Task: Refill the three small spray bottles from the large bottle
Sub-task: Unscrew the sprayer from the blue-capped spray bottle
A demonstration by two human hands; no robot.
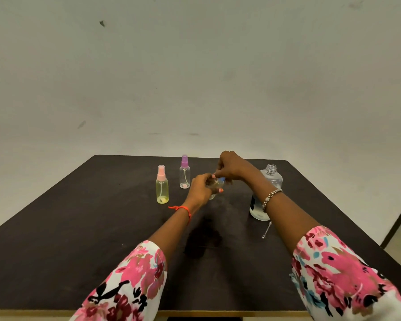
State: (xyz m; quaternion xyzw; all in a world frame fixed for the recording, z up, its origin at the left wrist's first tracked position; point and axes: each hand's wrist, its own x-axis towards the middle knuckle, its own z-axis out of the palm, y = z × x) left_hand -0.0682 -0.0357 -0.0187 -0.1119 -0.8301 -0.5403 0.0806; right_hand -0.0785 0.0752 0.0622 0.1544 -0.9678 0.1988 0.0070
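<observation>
Head view: three small bottles, one large.

Left hand (200, 189) grips the blue bottle (213, 184). Right hand (231, 167) pinches its cap (222, 180).

Pink bottle (162, 189) and purple bottle (184, 173) stand upright left of the left hand.

Large bottle (273, 178), uncapped, stands behind the right wrist.

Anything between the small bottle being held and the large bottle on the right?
Nothing on the table stands between them. Only the right forearm crosses in front of the large bottle. The blue-capped bottle sits in the left hand, right hand pinching its cap; the pink-capped bottle and purple-capped bottle stand further left.
</observation>
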